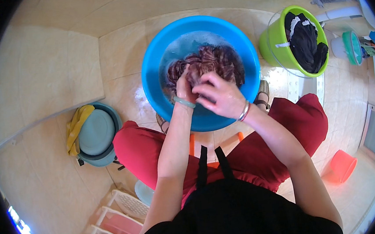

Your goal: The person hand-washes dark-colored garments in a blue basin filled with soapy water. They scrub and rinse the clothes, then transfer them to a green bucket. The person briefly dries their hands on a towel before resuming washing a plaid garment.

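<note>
A wet maroon-brown patterned cloth lies bunched in soapy water inside a round blue basin. My left hand, a pale green bangle on its wrist, is closed on the near left part of the cloth. Over the near side of the bundle hovers my right hand, wearing a metal bangle. Its fingers are bent and spread apart, close to my left palm, and I see nothing held in them. The left fingertips are partly hidden by the cloth.
A lime green bucket of dark clothes stands right of the basin. To the left are stacked blue-grey basins with a yellow cloth. A pink-red bucket lies tilted at lower right, a white rack at lower left.
</note>
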`<state>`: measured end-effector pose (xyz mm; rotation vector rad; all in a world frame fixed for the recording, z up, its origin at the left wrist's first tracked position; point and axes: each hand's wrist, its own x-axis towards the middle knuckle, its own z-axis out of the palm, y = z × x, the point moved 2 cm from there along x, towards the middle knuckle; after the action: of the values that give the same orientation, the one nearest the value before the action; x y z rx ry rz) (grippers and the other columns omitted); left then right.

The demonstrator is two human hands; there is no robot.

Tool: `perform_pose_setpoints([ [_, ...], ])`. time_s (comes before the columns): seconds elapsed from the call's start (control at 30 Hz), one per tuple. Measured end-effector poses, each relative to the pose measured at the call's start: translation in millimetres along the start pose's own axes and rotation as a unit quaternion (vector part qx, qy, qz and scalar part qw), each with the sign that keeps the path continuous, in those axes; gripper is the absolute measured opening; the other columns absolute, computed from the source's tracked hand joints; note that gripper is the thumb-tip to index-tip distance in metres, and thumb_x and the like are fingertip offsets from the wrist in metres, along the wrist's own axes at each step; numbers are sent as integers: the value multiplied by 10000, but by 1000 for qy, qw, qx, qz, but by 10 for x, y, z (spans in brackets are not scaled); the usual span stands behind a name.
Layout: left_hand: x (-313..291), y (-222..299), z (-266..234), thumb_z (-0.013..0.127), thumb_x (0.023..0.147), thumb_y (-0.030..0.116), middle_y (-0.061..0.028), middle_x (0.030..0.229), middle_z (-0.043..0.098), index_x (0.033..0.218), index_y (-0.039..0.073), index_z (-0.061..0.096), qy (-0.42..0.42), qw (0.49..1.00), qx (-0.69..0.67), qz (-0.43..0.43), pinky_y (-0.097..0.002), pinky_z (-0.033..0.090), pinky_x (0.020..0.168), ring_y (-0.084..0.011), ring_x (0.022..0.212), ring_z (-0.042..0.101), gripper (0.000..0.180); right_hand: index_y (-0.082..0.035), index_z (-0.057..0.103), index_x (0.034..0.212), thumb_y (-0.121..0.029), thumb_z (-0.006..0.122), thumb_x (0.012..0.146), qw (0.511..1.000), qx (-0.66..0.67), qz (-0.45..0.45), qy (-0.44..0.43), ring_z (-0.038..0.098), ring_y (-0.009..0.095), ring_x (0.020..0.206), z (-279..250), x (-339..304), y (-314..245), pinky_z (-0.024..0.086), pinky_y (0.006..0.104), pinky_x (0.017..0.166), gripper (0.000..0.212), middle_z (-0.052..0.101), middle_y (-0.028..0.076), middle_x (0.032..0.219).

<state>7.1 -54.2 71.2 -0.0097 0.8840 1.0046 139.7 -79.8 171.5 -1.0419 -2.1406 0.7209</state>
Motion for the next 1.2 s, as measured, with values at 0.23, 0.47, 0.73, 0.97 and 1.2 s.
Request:
perform_pose_setpoints([
  [0.23, -166, -1, 239, 489, 931, 550, -3, 697, 592, 698, 123, 579, -114, 993, 19, -32, -247, 462, 622, -125, 658, 559, 495, -68, 572, 806, -239, 688, 843, 989, 86, 27, 113, 608, 209, 629, 202, 55, 155, 491, 295, 520, 210, 545, 87, 759],
  [0.47, 4, -52, 131, 609, 912, 434, 41, 699, 559, 725, 105, 583, 123, 960, 187, 169, -223, 397, 574, -66, 630, 493, 379, -75, 632, 965, -93, 673, 835, 919, 284, 264, 68, 649, 179, 786, -40, -68, 356, 535, 305, 686, 138, 604, 74, 878],
  [0.73, -220, -510, 370, 532, 956, 360, 20, 721, 552, 756, 102, 583, 150, 984, 5, 96, -267, 429, 617, -101, 674, 530, 330, -44, 564, 655, -241, 603, 895, 973, 5, 203, 112, 588, 360, 622, 402, 44, 620, 463, 442, 544, 313, 555, 175, 668],
  [0.97, 133, -588, -403, 540, 942, 288, -18, 787, 630, 772, 71, 631, 136, 968, 195, 82, -313, 477, 600, -150, 695, 601, 291, -33, 575, 759, -227, 554, 916, 983, -12, 128, 133, 605, 364, 610, 650, -80, 389, 485, 469, 560, 250, 607, 193, 761],
  [1.2, -122, -612, 168, 461, 979, 245, -48, 1005, 639, 1112, 37, 597, 166, 985, 46, 27, -308, 493, 768, -168, 889, 609, 281, -46, 616, 789, -259, 508, 927, 970, -80, 227, 40, 613, 393, 678, 596, -48, 815, 488, 465, 581, 276, 603, 213, 722],
])
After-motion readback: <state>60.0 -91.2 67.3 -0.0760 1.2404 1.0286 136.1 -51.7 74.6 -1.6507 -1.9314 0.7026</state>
